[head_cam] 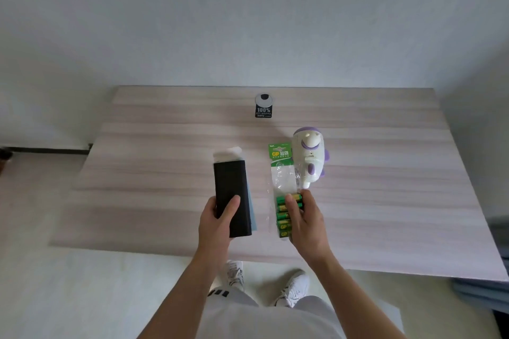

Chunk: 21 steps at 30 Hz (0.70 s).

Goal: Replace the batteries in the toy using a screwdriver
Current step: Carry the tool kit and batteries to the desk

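Nearest the person, the left hand (217, 217) gripped the near end of a black case (230, 187), thumb laid across its top and fingers curled underneath. The right hand (305, 223) pinched the battery pack (283, 173) at its lower half, thumb pressing on the green batteries (283, 217) through the clear plastic. Both items seemed to be at or just above the table (385, 173) near its front edge. The angle did not show whether they rested on it.

No screwdriver was in view. It may have been inside the case, but that could not be told. Something white (228, 152) stuck out of the case's far end, and a pale blue edge showed along its right side. If the case was tipped or opened one-handed, loose contents could slide out and roll off the front of the table.

The pack's upper blister looked empty and slack, so the remaining cells could slip out of the plastic if the pinch loosened.

Just beyond the right hand lay the toy (309, 159), white and purple, on its side with the pack's edge overlapping it. A careless sweep of the pack could nudge it and set it rolling. Its battery cover was not identifiable, so the screw was likely on a hidden face.

Farthest off, a black label (263, 109) sat near the table's back edge, well clear of the work.
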Tool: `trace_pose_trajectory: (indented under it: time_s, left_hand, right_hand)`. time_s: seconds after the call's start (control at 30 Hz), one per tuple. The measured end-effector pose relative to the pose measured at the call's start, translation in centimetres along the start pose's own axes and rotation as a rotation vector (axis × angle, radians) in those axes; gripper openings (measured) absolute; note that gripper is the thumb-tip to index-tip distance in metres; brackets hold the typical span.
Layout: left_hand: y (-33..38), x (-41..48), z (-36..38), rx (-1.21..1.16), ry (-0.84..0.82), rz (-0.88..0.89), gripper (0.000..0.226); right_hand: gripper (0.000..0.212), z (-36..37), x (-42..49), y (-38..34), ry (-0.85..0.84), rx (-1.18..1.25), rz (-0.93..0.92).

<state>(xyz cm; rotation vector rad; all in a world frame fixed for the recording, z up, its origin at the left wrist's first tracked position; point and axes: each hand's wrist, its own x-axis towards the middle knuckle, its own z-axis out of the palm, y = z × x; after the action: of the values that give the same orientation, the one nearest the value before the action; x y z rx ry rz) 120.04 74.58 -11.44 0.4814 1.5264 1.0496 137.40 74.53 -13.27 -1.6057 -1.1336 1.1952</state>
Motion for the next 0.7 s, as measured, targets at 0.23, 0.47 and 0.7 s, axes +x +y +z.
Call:
trace_pose_trajectory:
  time_s: [0.23,0.47,0.7]
  left_hand:
    - [-0.1,3.6,-2.8,0.043,-0.012,-0.054,0.021]
    - [0.1,7.5,-5.5,0.119,-0.098,-0.127,0.025]
    - [-0.9,11.1,-7.4,0.216,-0.073,-0.145,0.026]
  right_hand:
    - [0.017,3.3,1.8,-0.1,0.021,-0.041,0.1]
    - [0.018,7.4,3.1,0.6,0.036,-0.057,0.212]
    - [0.022,11.1,4.9,2.7,0.112,-0.072,0.348]
